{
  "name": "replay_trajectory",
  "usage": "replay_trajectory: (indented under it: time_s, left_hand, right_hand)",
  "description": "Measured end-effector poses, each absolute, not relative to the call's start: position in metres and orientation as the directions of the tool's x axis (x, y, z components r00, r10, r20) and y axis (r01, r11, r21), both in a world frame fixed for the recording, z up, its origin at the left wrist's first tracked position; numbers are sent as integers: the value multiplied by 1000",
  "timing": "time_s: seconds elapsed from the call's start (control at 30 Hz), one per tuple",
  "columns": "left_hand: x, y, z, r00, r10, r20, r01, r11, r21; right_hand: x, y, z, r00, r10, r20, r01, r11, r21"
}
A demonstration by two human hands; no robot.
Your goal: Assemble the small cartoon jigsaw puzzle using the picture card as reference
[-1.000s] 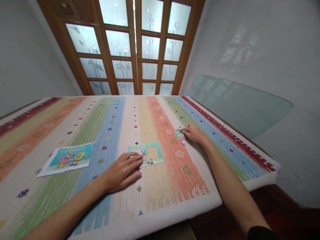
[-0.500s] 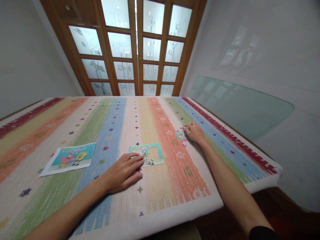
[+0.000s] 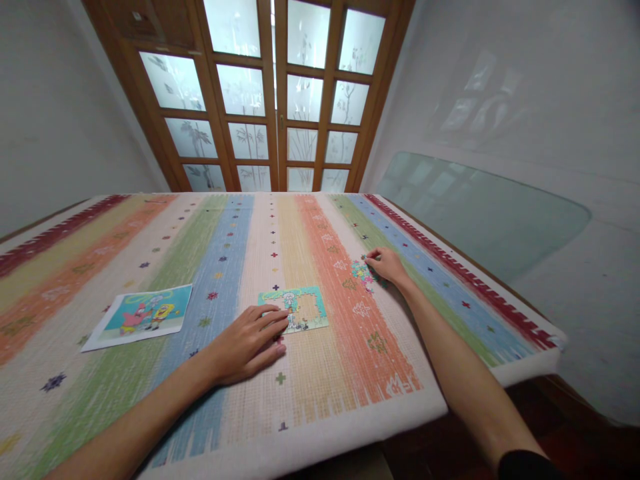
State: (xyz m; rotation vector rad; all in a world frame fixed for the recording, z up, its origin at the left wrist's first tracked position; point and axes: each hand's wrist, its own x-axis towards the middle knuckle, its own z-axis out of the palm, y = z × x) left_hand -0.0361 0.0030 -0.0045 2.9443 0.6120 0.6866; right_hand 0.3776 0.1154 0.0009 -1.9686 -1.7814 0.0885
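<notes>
Throughout the figure we took the partly assembled jigsaw puzzle as our landmark; it lay flat on the striped tablecloth, near the table edge closest to the viewer. Well to the left of the puzzle, we found a printed SpongeBob sheet, its turquoise picture bordered by white paper and set at a slight slant. Next, the left hand reached in from the puzzle's left side, palm down; its fingers were extended and slightly spread, and we saw the foremost tips resting over the puzzle's left part while the thumb lay below it. Far beyond the puzzle, we noted wooden double doors with frosted panes bearing plant designs. In the puzzle itself we could make out a turquoise border, pale openings and a Squidward figure just beside the fingertips. To the right of the puzzle and apart from it, we observed a small heap of loose puzzle pieces. The right hand met this heap at its far edge, thumb and forefinger drawn together; we could not tell whether a piece was gripped between them. Farthest right of the puzzle, and nearer the viewer, we saw a black sleeve.
</notes>
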Motion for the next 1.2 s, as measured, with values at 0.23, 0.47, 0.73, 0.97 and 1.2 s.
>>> replay_trajectory:
  time_s: [0.23,0.47,0.73,0.97,1.2]
  left_hand:
    - [-35,3,-4,821,373,431,354,-927,127]
    - [-35,3,-5,828,382,410,368,-923,115]
    - [-35,2,-5,829,391,399,375,-919,122]
    - [-34,1,-2,822,393,413,374,-918,129]
    - [-34,1,-3,821,394,412,374,-918,133]
  right_hand:
    - [347,103,13,54,924,380,774,201,-600]
    - [273,65,13,-328,891,314,548,451,-704]
    - [222,31,7,-589,779,217,458,543,-704]
    - [218,28,0,-598,740,307,521,650,-553]
    - [218,28,-4,-591,740,322,563,664,-492]
